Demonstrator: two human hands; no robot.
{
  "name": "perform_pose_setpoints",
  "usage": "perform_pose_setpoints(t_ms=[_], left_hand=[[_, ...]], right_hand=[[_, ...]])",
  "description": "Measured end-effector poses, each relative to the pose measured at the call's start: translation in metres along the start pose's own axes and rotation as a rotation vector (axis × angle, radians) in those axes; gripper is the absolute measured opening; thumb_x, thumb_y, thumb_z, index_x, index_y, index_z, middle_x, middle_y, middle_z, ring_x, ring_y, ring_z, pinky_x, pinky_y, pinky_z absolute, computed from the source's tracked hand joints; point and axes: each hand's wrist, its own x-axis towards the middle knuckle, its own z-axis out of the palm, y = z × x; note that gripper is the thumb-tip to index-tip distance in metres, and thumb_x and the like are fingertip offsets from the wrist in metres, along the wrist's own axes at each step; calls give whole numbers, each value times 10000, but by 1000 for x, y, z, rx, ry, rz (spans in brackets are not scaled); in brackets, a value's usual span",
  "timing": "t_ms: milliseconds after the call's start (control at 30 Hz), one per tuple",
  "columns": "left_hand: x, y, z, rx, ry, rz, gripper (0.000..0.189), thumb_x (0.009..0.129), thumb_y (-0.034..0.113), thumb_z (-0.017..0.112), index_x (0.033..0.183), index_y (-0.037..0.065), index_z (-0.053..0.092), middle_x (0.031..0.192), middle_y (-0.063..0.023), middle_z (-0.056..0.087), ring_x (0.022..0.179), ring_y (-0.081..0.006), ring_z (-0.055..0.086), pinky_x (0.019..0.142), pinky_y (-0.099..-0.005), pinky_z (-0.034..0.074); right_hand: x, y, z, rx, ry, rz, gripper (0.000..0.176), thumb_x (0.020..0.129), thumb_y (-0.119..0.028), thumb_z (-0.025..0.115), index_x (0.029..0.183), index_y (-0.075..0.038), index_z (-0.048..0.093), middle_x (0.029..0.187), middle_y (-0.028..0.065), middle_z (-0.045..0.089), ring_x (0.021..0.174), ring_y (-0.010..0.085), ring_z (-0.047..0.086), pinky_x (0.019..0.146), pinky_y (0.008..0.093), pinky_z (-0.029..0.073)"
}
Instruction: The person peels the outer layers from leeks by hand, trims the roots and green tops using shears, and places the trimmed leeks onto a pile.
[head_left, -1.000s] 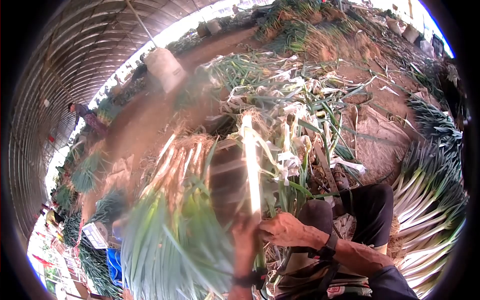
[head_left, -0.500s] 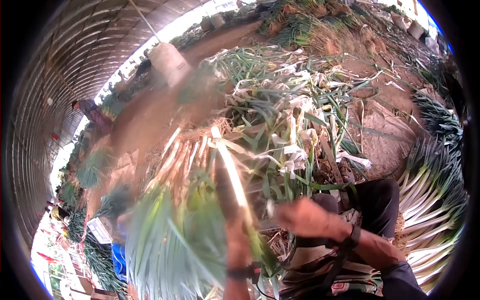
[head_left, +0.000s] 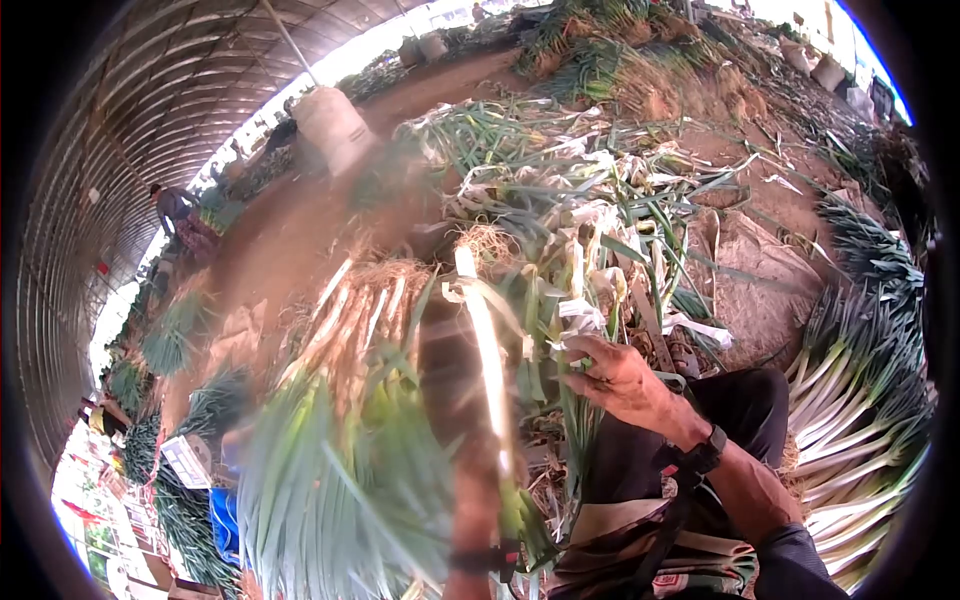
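Observation:
A long white leek stands nearly upright in the view, its roots at the top and some loose outer leaf hanging beside the stem. My left hand is blurred around its lower, green part. My right hand is right of the stem, fingers bent and apart, close to pale peeled leaves. Whether a strip of leaf lies between its fingertips is hard to see. Left of the stem lies a big bunch of unpeeled leeks, brown roots up and green leaves down.
Peeled leaf waste is heaped ahead. Clean white leeks lie in a row at the right. A pale sack stands at the upper left, and a person bends farther left. More leeks are piled at the back.
My right hand has moved up from beside the lower stem, and its fingers have spread. The leek has shifted slightly right, with loose leaf now hanging along it.

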Motion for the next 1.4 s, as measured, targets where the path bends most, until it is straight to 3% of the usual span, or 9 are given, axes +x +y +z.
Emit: perform_pose_setpoints(t_ms=[267, 333, 433, 800, 867, 900, 933, 1133, 1400], left_hand=[[3, -24, -4, -25, 142, -30, 366, 1020, 356, 578, 1178, 36, 661, 981, -31, 671, 815, -134, 616, 706, -286, 503], [-20, 43, 36, -329, 44, -141, 352, 1003, 364, 592, 1155, 55, 665, 942, -28, 660, 773, -151, 605, 674, -294, 493], [-16, 48, 51, -361, 280, -304, 322, 971, 357, 648, 1130, 77, 665, 878, -16, 635, 726, -138, 586, 590, -263, 472], [-1, 53, 44, -403, 193, -196, 247, 946, 243, 670, 1086, 40, 661, 878, -51, 658, 782, -199, 614, 725, -323, 499], [1, 55, 38, -385, 180, -194, 240, 946, 243, 665, 1062, 33, 675, 896, -63, 666, 793, -199, 616, 737, -320, 498], [1, 57, 35, -361, 173, -187, 242, 946, 247, 664, 1052, 31, 677, 902, -65, 669, 793, -199, 617, 737, -320, 499], [2, 59, 32, -338, 164, -181, 244, 947, 252, 663, 1042, 28, 680, 908, -66, 672, 793, -199, 619, 736, -319, 499], [26, 38, 9, -295, 68, -189, 310, 984, 311, 590, 1069, 21, 657, 909, -86, 682, 765, -195, 630, 730, -314, 514], [26, 41, 16, -520, 68, -222, 315, 954, 360, 627, 1083, 73, 639, 884, -55, 652, 752, -184, 627, 696, -300, 526]], right_hand=[[-47, 95, -44, -545, -19, 322, 455, 863, -195, 711, 1272, -49, 573, 1146, 198, 633, 1034, 390, 642, 858, 455, 530], [-73, 154, -44, -705, -146, 392, 411, 802, -155, 700, 1174, -31, 578, 1087, 207, 625, 1006, 424, 617, 844, 506, 515], [-103, 164, -45, -822, -204, 66, 562, 706, -116, 715, 1234, -24, 548, 1122, 166, 592, 1084, 357, 562, 909, 450, 484], [-116, 175, -22, -922, -143, 277, 827, 749, -377, 808, 1385, 0, 435, 1205, 276, 551, 1189, 479, 489, 1039, 523, 395], [-107, 167, -28, -790, 66, 292, 565, 840, -249, 696, 1296, 34, 515, 1088, 271, 618, 1022, 440, 593, 910, 463, 502], [-87, 132, -46, -313, -3, 627, 585, 804, -156, 699, 1326, 31, 512, 1091, 248, 642, 922, 367, 654, 822, 394, 533], [-78, 76, -58, 132, 82, 622, 657, 754, -85, 691, 1374, 23, 503, 1042, 166, 669, 857, 244, 657, 736, 328, 525], [-67, 5, -90, 346, 47, 600, 644, 801, -154, 654, 1387, 60, 494, 1002, 91, 632, 791, 156, 626, 695, 289, 508], [-98, -9, -33, -363, -280, -246, 858, 729, -395, 840, 1334, 102, 490, 1010, 246, 654, 818, 337, 687, 677, 401, 585]])
